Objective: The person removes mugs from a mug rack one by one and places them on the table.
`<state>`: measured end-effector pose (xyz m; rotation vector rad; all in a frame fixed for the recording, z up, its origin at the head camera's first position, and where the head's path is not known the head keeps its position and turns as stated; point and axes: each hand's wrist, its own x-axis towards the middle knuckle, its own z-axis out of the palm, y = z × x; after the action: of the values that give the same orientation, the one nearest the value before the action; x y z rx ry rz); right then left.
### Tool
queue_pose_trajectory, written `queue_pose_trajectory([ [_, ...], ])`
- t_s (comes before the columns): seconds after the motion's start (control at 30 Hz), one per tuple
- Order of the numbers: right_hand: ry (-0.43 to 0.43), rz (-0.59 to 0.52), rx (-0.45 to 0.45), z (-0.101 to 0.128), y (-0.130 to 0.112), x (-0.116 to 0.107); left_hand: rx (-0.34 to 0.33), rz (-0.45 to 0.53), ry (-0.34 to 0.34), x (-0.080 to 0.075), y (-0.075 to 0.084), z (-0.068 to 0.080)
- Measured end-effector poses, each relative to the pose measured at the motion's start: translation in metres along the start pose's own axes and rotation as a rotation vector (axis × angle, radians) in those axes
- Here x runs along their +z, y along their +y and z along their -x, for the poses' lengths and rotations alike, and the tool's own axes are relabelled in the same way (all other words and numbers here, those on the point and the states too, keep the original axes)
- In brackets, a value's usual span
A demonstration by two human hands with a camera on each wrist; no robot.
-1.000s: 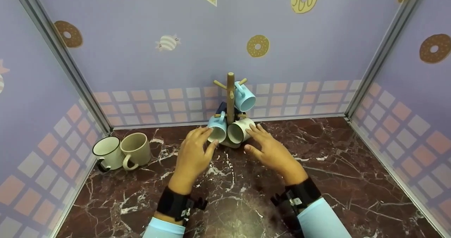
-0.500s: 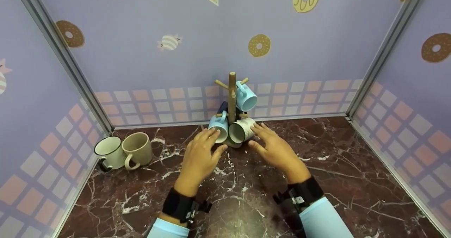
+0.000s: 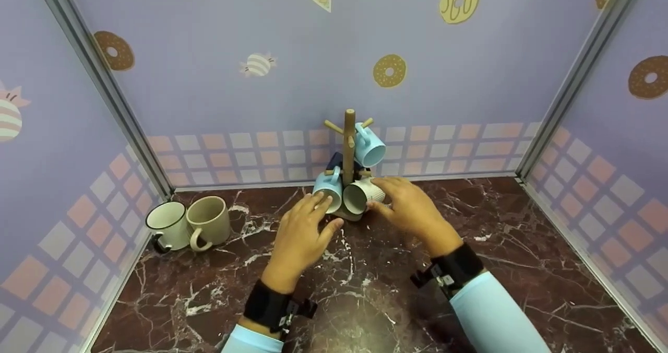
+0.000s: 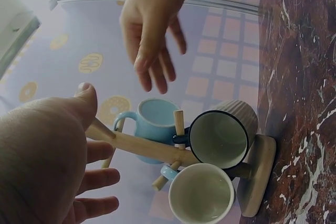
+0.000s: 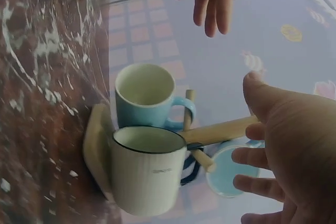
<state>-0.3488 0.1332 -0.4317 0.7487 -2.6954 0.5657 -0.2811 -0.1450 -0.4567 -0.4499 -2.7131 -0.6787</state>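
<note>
Both hands are closing in on a wooden mug tree (image 3: 348, 149) that stands at the back of the marble counter (image 3: 511, 259), just before the wall. The left hand (image 3: 304, 231) hovers with relaxed, spread fingers beside the lower light blue mug (image 3: 329, 187), apparently just touching its rim, though the views do not settle that; it grips nothing. The right hand (image 3: 412, 209) is likewise released, its fingers lying against or just beside the white ribbed mug (image 3: 360, 195) that hangs low on the tree's right side. The wrist views show neither hand curled round anything.

As a judgement, the step in hand is the reach, before any grasp. Next, each mug would need fingers wrapped round its body, then a lift up and outward so that its handle slides off its peg without tipping the tree.

The mugs on the tree show bare interiors: the white ribbed one and the lower blue one hold nothing, and a second light blue mug (image 3: 369, 145) hangs higher. Behind the post hangs something dark, partly hidden. Well apart on the left stand a white dark-rimmed mug (image 3: 167, 225) and a beige mug (image 3: 209, 221), touching, both seemingly empty.
</note>
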Motion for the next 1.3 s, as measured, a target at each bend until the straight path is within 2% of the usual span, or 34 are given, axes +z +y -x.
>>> queue_pose_trajectory([
  [0.17,-0.001,-0.014,0.035,-0.026,-0.005,-0.026,0.011,-0.001,-0.002,0.001,0.001,0.002],
  [0.3,-0.002,-0.044,0.057,-0.055,-0.008,-0.048,0.015,0.004,-0.008,0.003,0.003,0.003],
  [0.57,-0.029,-0.179,0.081,-0.118,-0.014,-0.077,0.032,-0.01,-0.039,0.004,0.009,0.004],
  [0.73,-0.084,-0.271,0.105,-0.144,-0.009,-0.08,0.051,0.011,-0.044,0.008,0.012,0.004],
  [0.93,-0.176,-0.196,0.095,-0.162,-0.007,-0.08,0.045,0.006,-0.084,0.015,0.016,0.005],
  [1.07,-0.2,-0.147,0.077,-0.171,-0.013,-0.08,0.048,-0.019,-0.095,0.018,0.018,0.005],
  [1.3,-0.227,-0.193,0.067,-0.182,-0.02,-0.077,0.061,-0.046,-0.119,0.024,0.024,0.006],
])
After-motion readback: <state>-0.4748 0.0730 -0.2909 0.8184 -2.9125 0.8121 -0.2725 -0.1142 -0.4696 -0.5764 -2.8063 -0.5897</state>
